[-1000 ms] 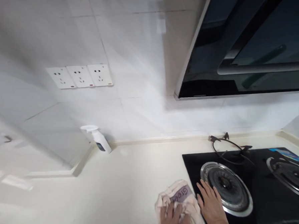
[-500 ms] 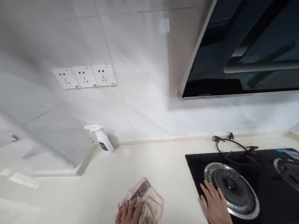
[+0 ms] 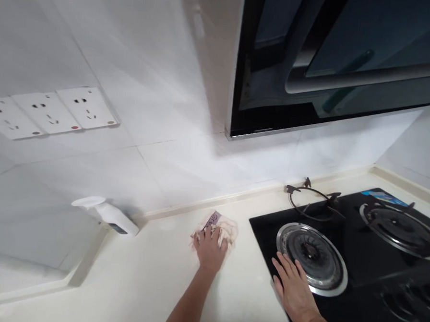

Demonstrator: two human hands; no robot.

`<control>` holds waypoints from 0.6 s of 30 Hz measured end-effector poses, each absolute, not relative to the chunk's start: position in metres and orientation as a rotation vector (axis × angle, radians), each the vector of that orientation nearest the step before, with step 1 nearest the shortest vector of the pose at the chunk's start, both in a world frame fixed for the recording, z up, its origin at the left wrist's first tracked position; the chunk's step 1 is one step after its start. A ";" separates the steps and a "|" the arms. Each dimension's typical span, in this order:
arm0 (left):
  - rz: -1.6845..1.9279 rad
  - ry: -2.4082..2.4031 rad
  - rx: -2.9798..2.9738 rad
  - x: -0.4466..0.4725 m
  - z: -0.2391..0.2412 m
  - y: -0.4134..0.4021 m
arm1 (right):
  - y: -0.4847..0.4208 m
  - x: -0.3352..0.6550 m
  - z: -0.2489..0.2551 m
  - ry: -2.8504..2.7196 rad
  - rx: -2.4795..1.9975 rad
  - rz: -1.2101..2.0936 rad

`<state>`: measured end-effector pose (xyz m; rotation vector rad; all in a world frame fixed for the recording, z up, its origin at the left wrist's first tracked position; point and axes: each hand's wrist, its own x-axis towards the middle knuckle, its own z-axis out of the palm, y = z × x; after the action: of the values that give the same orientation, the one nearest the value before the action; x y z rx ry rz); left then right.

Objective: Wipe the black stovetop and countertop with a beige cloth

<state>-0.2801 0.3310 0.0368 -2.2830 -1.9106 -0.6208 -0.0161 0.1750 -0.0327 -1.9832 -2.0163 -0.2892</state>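
Observation:
My left hand point(image 3: 209, 247) presses a crumpled pale pink cloth point(image 3: 228, 228) flat against the cream countertop point(image 3: 158, 273). A purple strip with lettering shows on the cloth's far edge, and the fingers are curled over its bunched middle. My right hand point(image 3: 294, 290) lies with fingers spread on the left edge of the black gas stove point(image 3: 360, 284), holding nothing. Its fingertips reach the silver rim of the near burner point(image 3: 312, 260). Behind that burner, a loose black pan-support ring point(image 3: 315, 216) rests at the stove's back edge.
A white spray bottle point(image 3: 116, 217) stands near the wall corner at left. Above the stove hangs a dark glass range hood point(image 3: 274, 121). Wall sockets point(image 3: 88, 108) are at the upper left. A second burner point(image 3: 395, 223) is on the right.
My left hand has pushed the cloth forward across the countertop, closer to the back wall. My right hand stays spread on the stove edge. The view has swung to the right.

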 end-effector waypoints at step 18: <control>-0.857 -1.281 -2.571 -0.216 -0.033 0.188 | 0.176 -0.013 -0.036 -2.018 -1.954 -0.277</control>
<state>-0.2165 0.1878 -0.0332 -2.5708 -1.2814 -0.8573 -0.0128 0.1759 -0.0362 -1.9538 -2.0183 -0.2766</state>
